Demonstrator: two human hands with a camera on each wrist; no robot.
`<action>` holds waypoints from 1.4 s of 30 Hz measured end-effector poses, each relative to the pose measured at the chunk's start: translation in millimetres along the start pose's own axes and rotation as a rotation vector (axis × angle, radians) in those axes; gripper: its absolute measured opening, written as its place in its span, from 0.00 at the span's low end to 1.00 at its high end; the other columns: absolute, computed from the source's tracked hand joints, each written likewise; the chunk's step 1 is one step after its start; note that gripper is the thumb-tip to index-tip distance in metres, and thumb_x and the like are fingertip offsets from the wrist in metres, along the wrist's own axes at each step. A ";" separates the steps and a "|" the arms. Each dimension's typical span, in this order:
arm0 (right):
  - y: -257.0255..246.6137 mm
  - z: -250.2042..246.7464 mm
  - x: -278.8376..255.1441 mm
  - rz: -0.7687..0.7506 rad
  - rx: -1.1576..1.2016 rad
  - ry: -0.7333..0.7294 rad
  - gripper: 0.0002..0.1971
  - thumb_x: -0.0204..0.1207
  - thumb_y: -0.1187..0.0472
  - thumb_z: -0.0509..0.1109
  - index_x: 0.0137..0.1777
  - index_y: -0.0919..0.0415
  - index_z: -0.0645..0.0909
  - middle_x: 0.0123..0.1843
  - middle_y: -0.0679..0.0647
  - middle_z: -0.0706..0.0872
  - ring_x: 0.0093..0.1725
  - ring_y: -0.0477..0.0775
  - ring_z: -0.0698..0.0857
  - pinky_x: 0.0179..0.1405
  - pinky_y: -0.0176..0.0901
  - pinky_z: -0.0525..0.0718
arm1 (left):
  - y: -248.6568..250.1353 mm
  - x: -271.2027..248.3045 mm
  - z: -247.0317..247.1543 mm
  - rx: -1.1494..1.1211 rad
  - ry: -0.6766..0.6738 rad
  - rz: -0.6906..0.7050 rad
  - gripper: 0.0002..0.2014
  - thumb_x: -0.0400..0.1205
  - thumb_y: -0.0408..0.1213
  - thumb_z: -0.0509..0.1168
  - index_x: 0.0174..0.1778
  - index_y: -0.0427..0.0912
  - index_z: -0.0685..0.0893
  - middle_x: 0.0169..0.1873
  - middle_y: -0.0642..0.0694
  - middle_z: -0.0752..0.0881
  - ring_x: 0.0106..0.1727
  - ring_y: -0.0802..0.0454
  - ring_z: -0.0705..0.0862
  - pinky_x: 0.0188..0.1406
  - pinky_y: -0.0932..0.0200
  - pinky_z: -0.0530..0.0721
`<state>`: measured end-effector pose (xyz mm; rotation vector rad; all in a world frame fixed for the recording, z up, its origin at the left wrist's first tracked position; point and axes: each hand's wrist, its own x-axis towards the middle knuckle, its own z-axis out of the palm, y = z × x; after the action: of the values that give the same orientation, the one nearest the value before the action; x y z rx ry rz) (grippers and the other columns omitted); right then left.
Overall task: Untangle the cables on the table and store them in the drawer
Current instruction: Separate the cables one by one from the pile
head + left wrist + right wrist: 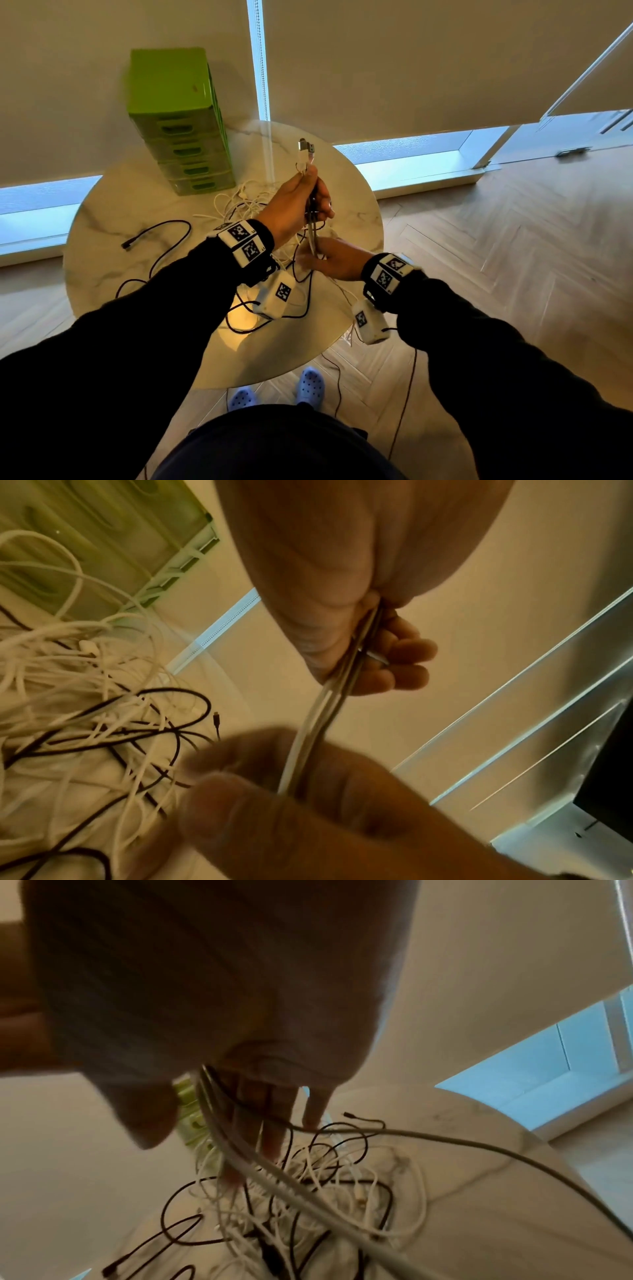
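The left hand (294, 205) grips the folded white cable (312, 236) in a fist above the surface (102, 267), plugs up toward 12 o'clock, its strands running down toward 6 o'clock into the right hand (332, 258), whose fingers pinch them loosely. The cable's long axis is near upright. Its tail likely trails into the tangle (246, 209) at 9 o'clock, so a hard pull could tighten a knot or drag loose cables off the edge before anything reaches the green drawer unit (181, 120).

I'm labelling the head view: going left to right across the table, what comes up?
Black cable end → green drawer unit → left hand gripping the folded cable → right hand.
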<state>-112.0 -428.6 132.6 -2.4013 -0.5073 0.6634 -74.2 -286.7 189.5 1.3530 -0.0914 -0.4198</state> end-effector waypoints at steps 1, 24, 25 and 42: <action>-1.4 2.0 0.6 0.010 0.003 -0.033 0.22 0.87 0.41 0.57 0.48 0.57 0.83 0.44 0.54 0.89 0.45 0.52 0.87 0.54 0.46 0.81 | 3.9 -2.0 -5.4 -0.004 -0.010 0.001 0.21 0.92 0.51 0.49 0.44 0.41 0.78 0.31 0.43 0.84 0.40 0.43 0.87 0.47 0.49 0.83; -83.6 73.0 47.1 -0.121 -0.484 -0.261 0.17 0.85 0.54 0.61 0.68 0.64 0.69 0.57 0.61 0.84 0.51 0.65 0.84 0.45 0.53 0.78 | 26.1 -12.6 -110.2 -0.322 0.349 0.126 0.19 0.93 0.51 0.47 0.37 0.50 0.65 0.23 0.56 0.62 0.25 0.57 0.57 0.27 0.60 0.58; -81.9 73.8 49.7 -0.102 -0.431 -0.281 0.15 0.83 0.54 0.64 0.63 0.60 0.69 0.53 0.57 0.82 0.47 0.62 0.82 0.44 0.52 0.76 | 24.7 -13.9 -117.9 -0.268 0.339 0.121 0.18 0.93 0.50 0.47 0.37 0.50 0.64 0.23 0.56 0.62 0.25 0.58 0.57 0.27 0.61 0.58; -18.3 24.6 121.1 -0.206 -0.820 -0.256 0.27 0.76 0.74 0.65 0.73 0.52 0.76 0.74 0.58 0.74 0.67 0.66 0.78 0.64 0.55 0.76 | -25.1 -41.0 -183.4 -0.106 0.406 -0.019 0.17 0.93 0.47 0.48 0.38 0.48 0.65 0.23 0.58 0.64 0.26 0.58 0.59 0.28 0.60 0.57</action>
<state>-32.1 -344.6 85.9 -2.9450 -1.3270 0.7737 -62.5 -106.6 131.3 1.3106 0.2754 -0.1569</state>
